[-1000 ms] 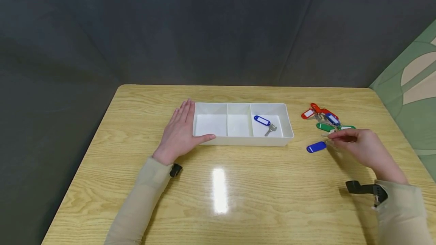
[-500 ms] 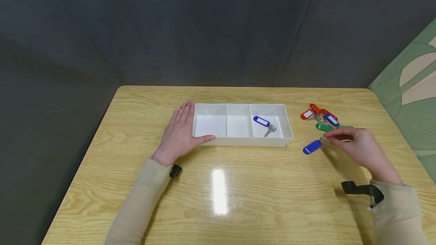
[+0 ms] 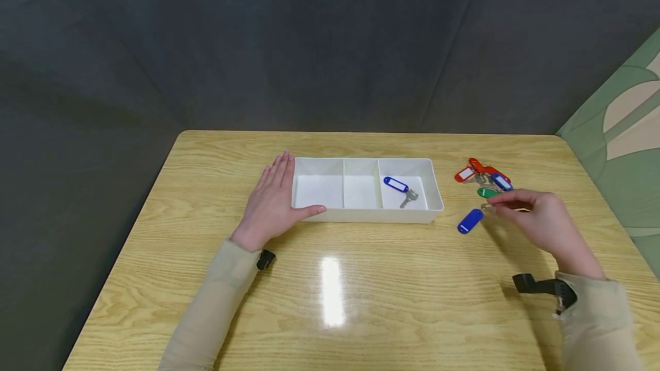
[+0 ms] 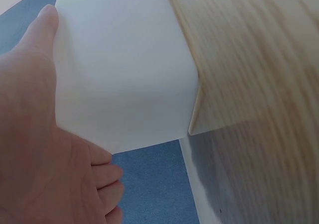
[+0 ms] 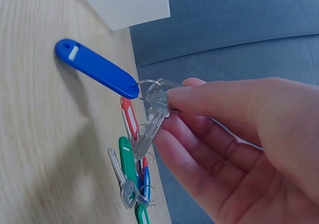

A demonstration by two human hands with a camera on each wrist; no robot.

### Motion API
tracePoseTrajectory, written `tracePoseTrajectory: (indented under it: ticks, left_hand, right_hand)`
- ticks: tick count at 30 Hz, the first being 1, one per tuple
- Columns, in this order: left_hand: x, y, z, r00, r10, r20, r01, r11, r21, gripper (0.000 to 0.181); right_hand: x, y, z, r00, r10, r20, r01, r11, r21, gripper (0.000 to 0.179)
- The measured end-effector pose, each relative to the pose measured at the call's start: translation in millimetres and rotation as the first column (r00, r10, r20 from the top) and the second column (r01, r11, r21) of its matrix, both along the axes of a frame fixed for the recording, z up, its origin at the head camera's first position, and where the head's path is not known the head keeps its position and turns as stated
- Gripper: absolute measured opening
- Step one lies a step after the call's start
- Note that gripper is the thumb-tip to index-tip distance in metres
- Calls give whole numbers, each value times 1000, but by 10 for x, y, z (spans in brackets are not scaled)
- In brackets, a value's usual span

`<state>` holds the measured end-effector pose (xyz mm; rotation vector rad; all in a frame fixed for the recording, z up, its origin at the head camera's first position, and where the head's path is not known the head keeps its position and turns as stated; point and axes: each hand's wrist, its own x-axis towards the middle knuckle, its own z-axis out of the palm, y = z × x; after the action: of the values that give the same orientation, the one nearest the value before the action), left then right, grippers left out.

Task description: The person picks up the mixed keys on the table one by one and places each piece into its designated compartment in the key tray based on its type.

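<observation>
My left hand [image 3: 270, 202] rests against the left end of a white tray [image 3: 371, 216] with three compartments, fingers straight along the end wall and thumb over the front rim. In the left wrist view the palm side touches the tray wall [image 4: 124, 74]. To the right, my right hand [image 3: 549, 222] pinches a silver key [image 5: 158, 102] between thumb and fingers. From its ring hangs a blue key tag [image 5: 97, 69], tilted and seemingly just above the table. Another key with a blue tag [image 3: 396, 184] lies in the tray's right compartment.
Beyond my right hand lies a loose pile of keys with red tags [image 3: 465, 174], a blue tag [image 3: 502, 181] and green tags [image 5: 128, 157]. The wooden table [image 3: 392, 291] meets a dark padded panel [image 3: 319, 44] behind it.
My right hand has shifted slightly left with the pinched key, and its blue tag has swung to a steeper slant. The left hand and tray have stayed in place.
</observation>
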<state>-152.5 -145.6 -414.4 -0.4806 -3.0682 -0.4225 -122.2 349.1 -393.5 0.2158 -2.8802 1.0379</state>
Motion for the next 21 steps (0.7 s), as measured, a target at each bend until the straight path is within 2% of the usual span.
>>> tracePoseTrajectory:
  ticks: [21]
  left_hand:
    - [-6,-13,-15,1000,2,8,-2,1000,3,127]
  right_hand:
    - [-106,-93,85,995,-98,-21,96,990,-99,21]
